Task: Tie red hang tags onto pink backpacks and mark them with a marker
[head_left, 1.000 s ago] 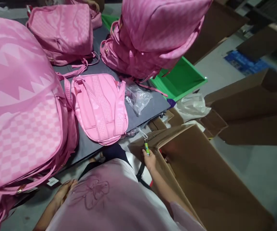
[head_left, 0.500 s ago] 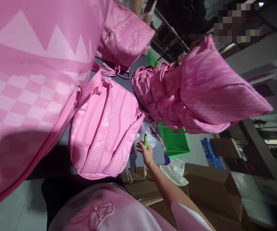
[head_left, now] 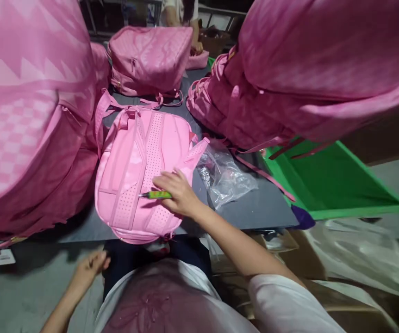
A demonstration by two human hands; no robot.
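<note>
A pink backpack (head_left: 114, 173) lies on the grey table with its strap side up. Over its right part is my right hand (head_left: 178, 192), closed around a slim green pen-like tool (head_left: 159, 194) with a dark collar and a thin pale tip pointing left. I cannot tell whether the tip touches the strap. My left hand (head_left: 90, 268) is off the table's front edge, at lower left, with its fingers curled. What it holds, if anything, is hidden. Crumpled clear plastic (head_left: 227, 178) lies right of the backpack.
Large pink backpacks stand at the left (head_left: 40, 129) and right (head_left: 324, 60); another pink backpack (head_left: 151, 60) sits behind. Beyond it, a co-worker's hand (head_left: 196, 47) touches a pink item. A green bin (head_left: 359, 185) stands right of the table (head_left: 251, 215), with cardboard (head_left: 310, 249) below.
My right hand has moved from the plastic to above the backpack, carrying the green tool, now pointing left. My left hand has come into view. The camera view has turned.
</note>
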